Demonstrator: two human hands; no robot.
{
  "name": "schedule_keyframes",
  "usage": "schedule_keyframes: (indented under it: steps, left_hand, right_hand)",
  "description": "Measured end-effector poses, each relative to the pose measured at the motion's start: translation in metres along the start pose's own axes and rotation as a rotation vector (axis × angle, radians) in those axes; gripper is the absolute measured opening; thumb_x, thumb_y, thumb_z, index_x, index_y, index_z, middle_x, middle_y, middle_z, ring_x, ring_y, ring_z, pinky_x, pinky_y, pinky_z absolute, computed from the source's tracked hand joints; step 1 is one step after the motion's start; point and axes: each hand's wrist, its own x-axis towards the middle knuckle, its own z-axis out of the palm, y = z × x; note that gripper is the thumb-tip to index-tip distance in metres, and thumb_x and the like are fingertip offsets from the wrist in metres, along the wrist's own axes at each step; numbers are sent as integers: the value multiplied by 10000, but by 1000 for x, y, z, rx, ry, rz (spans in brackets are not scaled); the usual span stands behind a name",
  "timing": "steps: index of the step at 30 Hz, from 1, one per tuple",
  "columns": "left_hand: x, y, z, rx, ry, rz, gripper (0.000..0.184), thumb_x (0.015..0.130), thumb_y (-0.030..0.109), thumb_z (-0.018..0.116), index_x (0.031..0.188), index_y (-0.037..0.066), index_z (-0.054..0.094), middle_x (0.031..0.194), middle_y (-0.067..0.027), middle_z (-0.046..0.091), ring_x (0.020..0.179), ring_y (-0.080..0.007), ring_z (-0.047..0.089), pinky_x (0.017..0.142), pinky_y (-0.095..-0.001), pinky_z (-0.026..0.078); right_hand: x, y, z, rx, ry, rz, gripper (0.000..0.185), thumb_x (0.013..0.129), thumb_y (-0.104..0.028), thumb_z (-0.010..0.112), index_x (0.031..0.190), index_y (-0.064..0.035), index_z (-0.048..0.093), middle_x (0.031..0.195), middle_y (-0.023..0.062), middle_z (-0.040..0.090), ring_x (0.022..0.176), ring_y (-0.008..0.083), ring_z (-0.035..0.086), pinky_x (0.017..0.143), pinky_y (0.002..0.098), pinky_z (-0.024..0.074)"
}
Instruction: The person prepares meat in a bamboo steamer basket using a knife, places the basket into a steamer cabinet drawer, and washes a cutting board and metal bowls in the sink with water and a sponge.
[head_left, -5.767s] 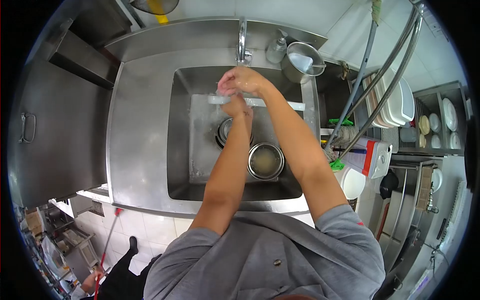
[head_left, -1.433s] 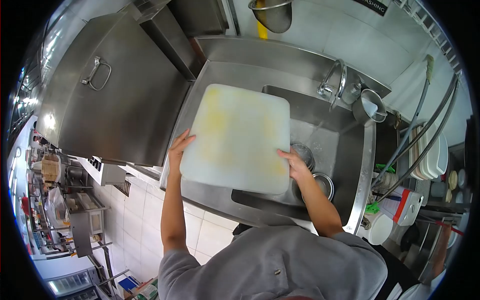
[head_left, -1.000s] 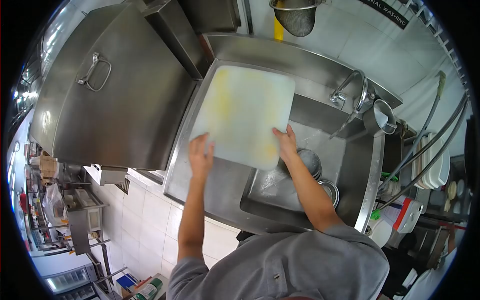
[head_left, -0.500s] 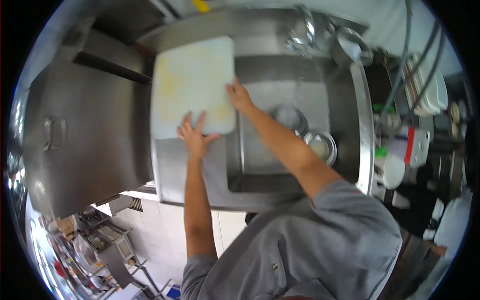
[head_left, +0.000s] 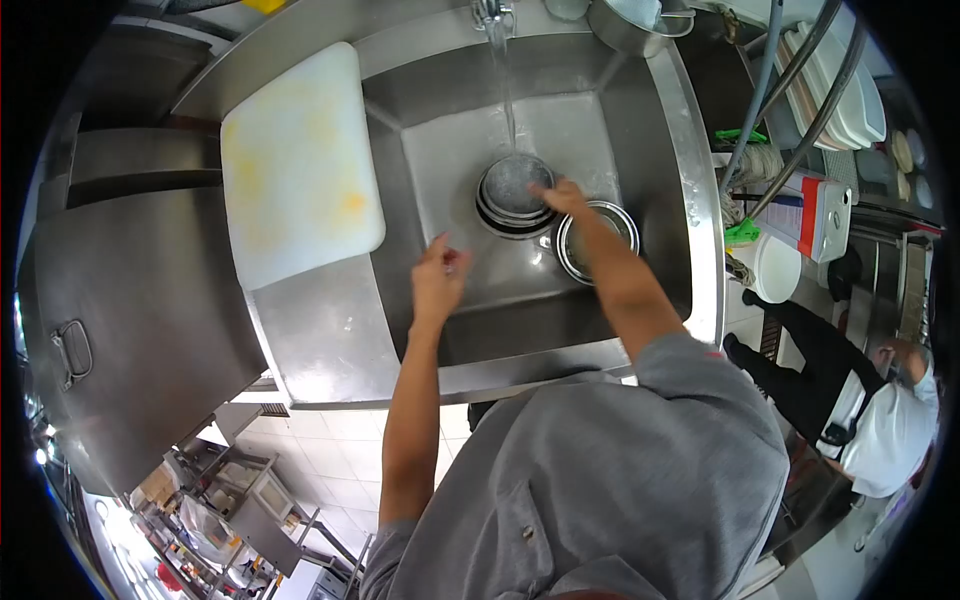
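Note:
In the sink stands a stack of round metal bowls (head_left: 516,184), water running into the top one from the tap (head_left: 489,12). My right hand (head_left: 568,197) is at the right rim of this stack, a digit reaching over the edge and the others partly hidden. A second round metal bowl (head_left: 599,243) sits just right of the stack, partly under my right forearm. My left hand (head_left: 437,284) hovers over the sink's left side, fingers loosely bent and apart, holding nothing. A white cutting board (head_left: 300,165) with yellow stains lies on the steel drainboard (head_left: 330,335) to the left.
The sink's right rim (head_left: 706,225) runs beside my right arm. A metal pot (head_left: 622,28) stands at the back right corner. Hoses (head_left: 808,120) hang at the right, near stacked white trays (head_left: 850,90). A steel cabinet (head_left: 140,330) is at left; another person (head_left: 850,400) is at far right.
Both hands have left the cutting board. My right hand has moved to the stacked bowls, my left over the sink. The view has shifted, and the running water now shows clearly.

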Motion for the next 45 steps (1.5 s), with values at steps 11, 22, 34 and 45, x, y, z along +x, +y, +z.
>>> schedule_keyframes:
  steps: [11,22,34,45]
  left_hand:
    - [91,-96,209,-1115,-241,-972,589,900,333,627,1332,-1,406,1236,-194,555,1093,-388,581,902,-555,501]
    - [111,-76,129,-562,65,-738,576,827,51,619,1338,19,355,1131,-211,563,859,-355,663,542,-465,604]
    - [82,-129,73,-783,294,-798,555,845,44,593,1310,53,290,1273,-230,470,1057,-386,587,709,-516,602]
    - [75,-113,97,-1030,605,-1001,697,854,169,682,1382,-23,270,1368,-245,385,1154,-416,506,865,-475,545]
  right_hand:
    - [-14,122,-63,-157,-224,-274,725,786,-179,671,1423,-57,347,1374,229,467,1260,388,470,1033,442,406]
    - [-41,47,-99,-607,48,-253,325,867,-89,545,1187,-138,565,1050,198,654,1029,377,624,877,475,505]
    - [-31,-24,-83,-95,426,-168,405,827,-95,615,1195,-76,447,990,260,645,937,441,626,841,506,485]
    - [-11,-45,-69,-188,302,-256,508,808,-108,628,1286,-19,481,1226,278,538,1008,391,624,882,404,510]
